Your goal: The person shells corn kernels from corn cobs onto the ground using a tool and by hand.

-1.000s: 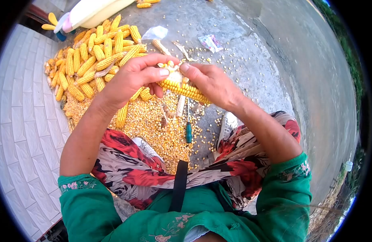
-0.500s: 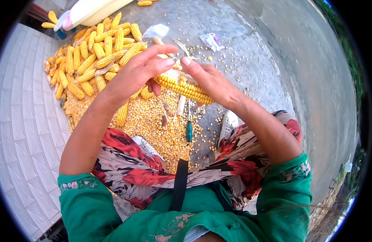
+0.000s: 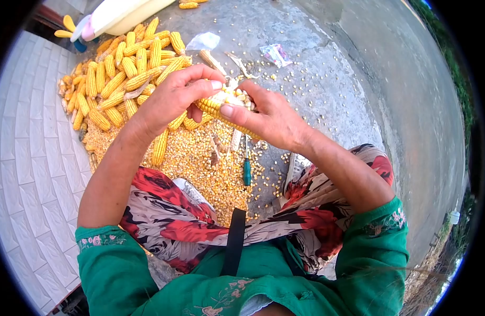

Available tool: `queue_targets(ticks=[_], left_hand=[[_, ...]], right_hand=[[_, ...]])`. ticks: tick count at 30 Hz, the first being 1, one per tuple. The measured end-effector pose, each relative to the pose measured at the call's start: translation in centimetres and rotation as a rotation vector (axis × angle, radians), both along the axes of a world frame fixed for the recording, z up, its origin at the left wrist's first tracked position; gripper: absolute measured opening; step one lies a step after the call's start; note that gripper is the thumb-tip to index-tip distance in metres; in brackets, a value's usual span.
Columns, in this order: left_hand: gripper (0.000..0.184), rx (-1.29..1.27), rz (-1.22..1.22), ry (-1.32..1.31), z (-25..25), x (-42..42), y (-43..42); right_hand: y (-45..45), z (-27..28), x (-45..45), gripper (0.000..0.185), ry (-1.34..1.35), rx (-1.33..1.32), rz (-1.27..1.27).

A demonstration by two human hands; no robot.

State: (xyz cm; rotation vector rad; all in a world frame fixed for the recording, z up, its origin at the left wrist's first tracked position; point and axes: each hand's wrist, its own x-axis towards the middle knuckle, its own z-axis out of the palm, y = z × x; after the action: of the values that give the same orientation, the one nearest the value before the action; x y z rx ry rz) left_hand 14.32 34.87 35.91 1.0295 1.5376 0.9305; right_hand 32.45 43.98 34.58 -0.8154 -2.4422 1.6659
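Note:
Between my two hands is a yellow corn cob [image 3: 210,107], partly stripped, with bare white cob and loose kernels along its upper side. My left hand [image 3: 182,97] is closed round its left end, thumb on top. My right hand [image 3: 271,113] grips the right part, its thumb laid across the kernels and its fingers curled over the far side. Below the cob, loose kernels [image 3: 200,168] cover the ground between my feet. A screwdriver with a green handle [image 3: 247,171] lies at their right edge, beside a stripped cob [image 3: 236,138].
A heap of unshelled corn cobs [image 3: 121,71] lies at the left, against a white brick wall [image 3: 32,131]. Behind it stands a pale tub [image 3: 124,16]. A clear plastic bag [image 3: 204,41] and a colourful wrapper [image 3: 276,55] lie on the concrete among scattered kernels.
My right thumb has come down across the front of the cob, and my right fingers have curled over its top. More bare cob and loosened kernels show between my hands.

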Motion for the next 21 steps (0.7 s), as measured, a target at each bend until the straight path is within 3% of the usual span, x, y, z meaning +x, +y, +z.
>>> queue_targets(ticks=[7, 12, 14, 15, 17, 21], left_hand=[[0.028, 0.013, -0.097, 0.053, -0.8, -0.9, 0.3], [0.035, -0.012, -0.260, 0.086, -0.8, -0.9, 0.0], [0.046, 0.243, -0.279, 0.304, -0.5, -0.4, -0.4], [0.046, 0.243, -0.282, 0.307, -0.5, -0.2, -0.6], [0.049, 0.444, -0.386, 0.795, -0.9, 0.1, -0.8], [0.041, 0.319, -0.345, 1.014, -1.3, 0.3, -0.9]], right_hand=[[0.4, 0.2, -0.1, 0.067, -0.087, -0.017, 0.011], [0.3, -1.9, -0.1, 0.053, 0.103, 0.040, -0.038], [0.9, -2.3, -0.2, 0.056, 0.056, -0.028, -0.047], [1.1, -2.2, -0.2, 0.059, 0.009, -0.096, -0.055], [0.6, -1.8, 0.1, 0.063, 0.024, -0.126, -0.041], [0.1, -1.5, 0.7, 0.074, 0.054, -0.109, 0.136]])
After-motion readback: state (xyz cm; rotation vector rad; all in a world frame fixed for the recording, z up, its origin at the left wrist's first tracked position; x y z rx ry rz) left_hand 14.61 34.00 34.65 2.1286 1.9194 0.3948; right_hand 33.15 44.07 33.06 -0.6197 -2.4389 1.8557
